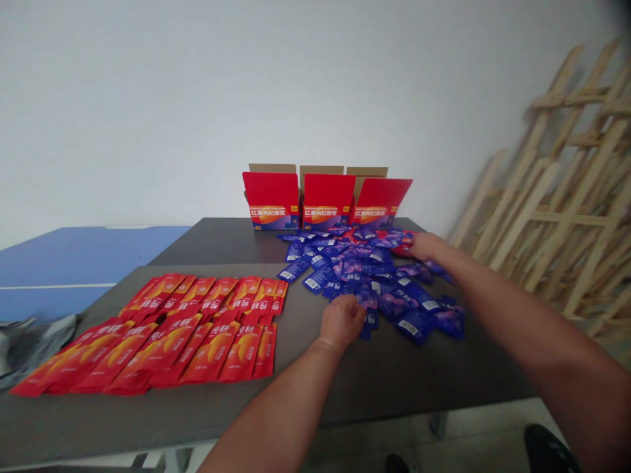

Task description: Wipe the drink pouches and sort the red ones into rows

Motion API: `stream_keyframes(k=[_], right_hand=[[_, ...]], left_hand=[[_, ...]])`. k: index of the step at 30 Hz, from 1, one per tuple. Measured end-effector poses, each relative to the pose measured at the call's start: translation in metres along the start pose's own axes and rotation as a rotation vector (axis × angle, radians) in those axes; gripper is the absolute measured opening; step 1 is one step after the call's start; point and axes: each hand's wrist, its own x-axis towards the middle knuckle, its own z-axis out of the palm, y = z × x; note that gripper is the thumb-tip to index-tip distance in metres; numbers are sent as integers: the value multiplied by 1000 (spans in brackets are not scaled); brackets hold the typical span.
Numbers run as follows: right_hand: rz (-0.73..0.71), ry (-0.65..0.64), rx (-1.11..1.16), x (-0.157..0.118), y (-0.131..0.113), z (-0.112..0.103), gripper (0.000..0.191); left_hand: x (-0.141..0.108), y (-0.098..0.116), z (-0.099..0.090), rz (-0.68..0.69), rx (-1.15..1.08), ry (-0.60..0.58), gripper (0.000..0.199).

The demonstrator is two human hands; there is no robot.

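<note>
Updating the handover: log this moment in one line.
left hand: at front of blue packets | right hand: at their back right | red packets: two rows, left | boxes: open, at back

I'm getting soft, kinda dim light, wall (221,85) pretty even. Wood (566,217) right of the right hand (424,246) is smeared, plastic (46,345) far left of the left hand (342,322) blurry too, edges stretched.

Blue packets (362,268), heaped loosely; red packets (170,341), two rows (overlapping)
</note>
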Motion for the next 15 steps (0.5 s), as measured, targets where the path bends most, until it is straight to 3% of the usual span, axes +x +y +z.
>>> stream_keyframes(k=[4,8,11,13,15], right_hand=[[-63,115,25,-63,-34,-18,34],[-369,420,140,-124,-91,9,42],[-745,623,216,-143,-122,35,43],[-905,724,281,-146,-132,44,45],[-1009,745,330,-142,-133,46,46]], left_hand=[[1,0,-3,-86,-141,23,36],[0,-1,-6,-70,-440,25,44],[1,-5,-4,-122,-517,123,46],[2,-9,-1,-144,-548,216,44],[4,-14,4,-160,-610,256,41]])
